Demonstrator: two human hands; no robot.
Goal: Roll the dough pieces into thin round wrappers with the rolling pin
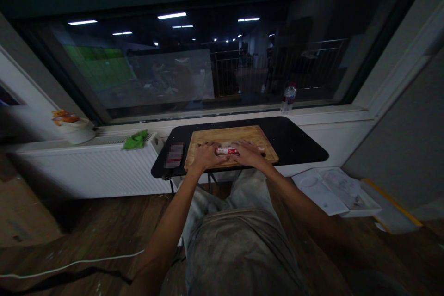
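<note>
A wooden cutting board (197,138) lies on a small black table (301,141). Across its middle rests a red-and-white tube-shaped package (227,151), its two ends covered by my hands. My left hand (207,155) has its fingers curled over the left end, thumb pointing inward. Over the right end, my right hand (248,152) is bent in the same way. Something pale shows just behind the package between the hands, too small to make out. At the table's left sits a flat dark-edged object (174,155) with a blurred face, possibly a phone.
A plastic bottle (288,98) stands on the window sill at the back right. Left of the table, a green cloth (135,139) and a white container (78,130) rest on the radiator (86,171). A white box (360,208) lies on the floor to the right.
</note>
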